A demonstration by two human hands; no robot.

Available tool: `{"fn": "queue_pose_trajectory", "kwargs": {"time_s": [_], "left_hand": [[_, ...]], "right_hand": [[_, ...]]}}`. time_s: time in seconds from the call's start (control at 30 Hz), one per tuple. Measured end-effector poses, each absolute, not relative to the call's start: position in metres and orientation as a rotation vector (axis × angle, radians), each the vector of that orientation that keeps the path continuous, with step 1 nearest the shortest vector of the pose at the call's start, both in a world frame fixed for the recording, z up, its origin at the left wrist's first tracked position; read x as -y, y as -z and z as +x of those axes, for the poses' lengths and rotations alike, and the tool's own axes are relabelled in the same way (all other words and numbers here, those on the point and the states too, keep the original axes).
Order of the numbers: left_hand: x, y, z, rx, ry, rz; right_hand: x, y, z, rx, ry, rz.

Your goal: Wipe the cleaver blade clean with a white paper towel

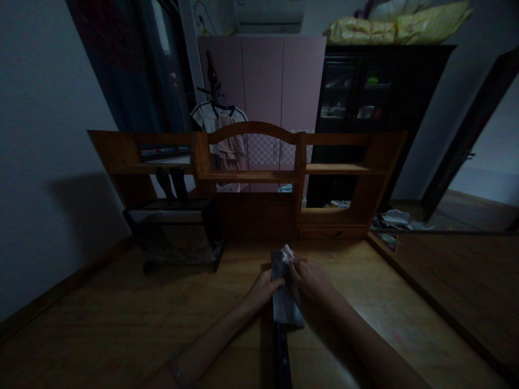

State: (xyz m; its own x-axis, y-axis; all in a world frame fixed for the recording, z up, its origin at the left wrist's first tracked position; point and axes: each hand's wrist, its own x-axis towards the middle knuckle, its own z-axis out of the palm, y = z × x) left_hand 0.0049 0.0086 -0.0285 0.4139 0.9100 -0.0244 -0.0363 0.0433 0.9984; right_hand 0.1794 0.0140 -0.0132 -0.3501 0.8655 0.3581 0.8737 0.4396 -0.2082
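A cleaver (286, 302) with a broad grey blade and a black riveted handle points away from me above the wooden desk top. My left hand (263, 289) grips the blade from its left side, thumb lying across the flat face. At the blade's far right corner my right hand (310, 275) pinches a crumpled white tissue (287, 254) against the metal. The fingers beneath the blade are hidden.
A dark knife block (174, 232) with two black handles sticking up stands at the left of the desk (194, 313). Behind is a wooden shelf unit (251, 175). A raised wooden edge (430, 302) borders the right side.
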Motion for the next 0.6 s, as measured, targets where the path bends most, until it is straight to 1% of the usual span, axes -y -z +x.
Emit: {"fn": "queue_pose_trajectory", "kwargs": {"time_s": [0.1, 0.17, 0.3, 0.37, 0.47, 0.6], "left_hand": [[-0.009, 0.029, 0.005, -0.844, -0.906, 1.330], [-0.009, 0.030, 0.005, -0.831, -0.903, 1.324], [-0.012, 0.031, 0.005, -0.805, -0.934, 1.393], [-0.014, 0.032, 0.004, -0.791, -0.960, 1.445], [-0.015, 0.033, 0.003, -0.809, -0.948, 1.450], [-0.014, 0.034, 0.004, -0.793, -0.896, 1.349]], "right_hand": [[-0.016, 0.009, 0.182, 2.254, 0.071, -1.503], [-0.014, 0.003, 0.180, 2.247, 0.097, -1.445], [-0.004, -0.010, 0.167, 2.313, 0.045, -1.098], [0.000, -0.010, 0.160, 2.345, -0.001, -0.993], [-0.001, -0.004, 0.156, 2.358, -0.027, -0.982], [-0.007, 0.001, 0.163, 2.352, 0.005, -1.076]]}}
